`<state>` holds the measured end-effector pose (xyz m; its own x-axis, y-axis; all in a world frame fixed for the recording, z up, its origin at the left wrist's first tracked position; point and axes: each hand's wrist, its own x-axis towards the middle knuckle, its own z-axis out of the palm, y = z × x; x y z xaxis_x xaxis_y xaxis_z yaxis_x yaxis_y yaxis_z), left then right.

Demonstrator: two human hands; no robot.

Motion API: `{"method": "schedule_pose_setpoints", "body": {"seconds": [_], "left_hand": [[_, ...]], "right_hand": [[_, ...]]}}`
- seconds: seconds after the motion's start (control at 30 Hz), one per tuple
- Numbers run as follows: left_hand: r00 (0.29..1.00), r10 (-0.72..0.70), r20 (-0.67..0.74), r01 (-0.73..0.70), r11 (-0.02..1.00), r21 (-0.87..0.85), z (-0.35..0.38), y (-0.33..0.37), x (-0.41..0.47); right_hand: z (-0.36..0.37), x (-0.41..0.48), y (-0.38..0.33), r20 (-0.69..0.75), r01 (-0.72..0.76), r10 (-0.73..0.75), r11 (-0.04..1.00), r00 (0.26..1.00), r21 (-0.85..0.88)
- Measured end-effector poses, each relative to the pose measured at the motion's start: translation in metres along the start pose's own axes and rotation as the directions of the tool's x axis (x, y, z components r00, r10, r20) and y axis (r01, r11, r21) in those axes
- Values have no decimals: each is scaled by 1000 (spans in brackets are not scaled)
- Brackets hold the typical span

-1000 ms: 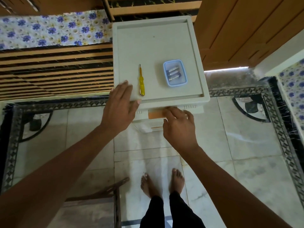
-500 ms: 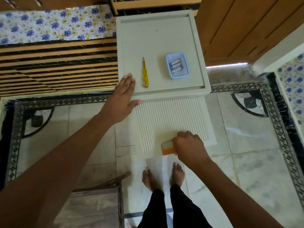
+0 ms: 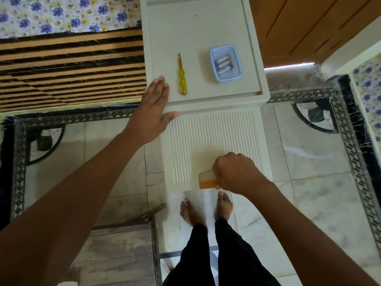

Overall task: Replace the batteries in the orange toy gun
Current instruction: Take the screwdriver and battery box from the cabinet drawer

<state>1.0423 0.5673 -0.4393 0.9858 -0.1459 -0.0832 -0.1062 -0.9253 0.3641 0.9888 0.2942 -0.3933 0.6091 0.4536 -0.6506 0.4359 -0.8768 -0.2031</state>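
Step in hand: getting the toy gun out; it is not in view, probably inside the cabinet [image 3: 206,124]. Right hand [image 3: 237,172], at 6 o'clock, grips the door handle [image 3: 207,180]. Left hand [image 3: 153,112], fingers flat and open, braces the top's 7 o'clock corner. Screwdriver [image 3: 182,76] and batteries [image 3: 223,63] wait above. Next: reach inside.

Table [image 3: 195,27]: far half bare, open to reach. Near half: yellow screwdriver [image 3: 182,78] left, blue battery box [image 3: 225,64] right, clear lane between. Left hand [image 3: 153,112] flat over near-left corner.
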Motion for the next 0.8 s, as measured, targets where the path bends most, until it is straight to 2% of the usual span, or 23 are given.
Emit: {"method": "schedule_pose_setpoints", "body": {"seconds": [0.17,0.3,0.43,0.5,0.57,0.63,0.7,0.8], "left_hand": [[999,0,-43,0,1000,2,3,0,-1],[996,21,-83,-22,1000,-14,10,-5,-1],[991,66,-119,-51,991,126,16,-9,0],[986,67,-152,-39,983,178,20,-8,-1],[980,68,-186,-29,977,209,22,-8,-1],[979,64,-194,-18,974,228,23,-8,-1],[979,65,-193,-13,965,262,24,-6,0],[977,78,-199,-9,945,328,25,-6,1]], "right_hand": [[38,19,3,-59,-31,28,998,998,-50],[81,61,13,-71,-81,83,996,994,34],[87,124,29,-37,-88,91,992,995,87],[75,160,37,-55,-68,80,979,995,191],[60,183,41,-78,-58,92,932,993,359],[45,181,37,-96,-119,188,867,978,484],[46,174,40,-157,-177,324,793,933,583],[60,163,42,-192,-211,511,627,838,750]]}}
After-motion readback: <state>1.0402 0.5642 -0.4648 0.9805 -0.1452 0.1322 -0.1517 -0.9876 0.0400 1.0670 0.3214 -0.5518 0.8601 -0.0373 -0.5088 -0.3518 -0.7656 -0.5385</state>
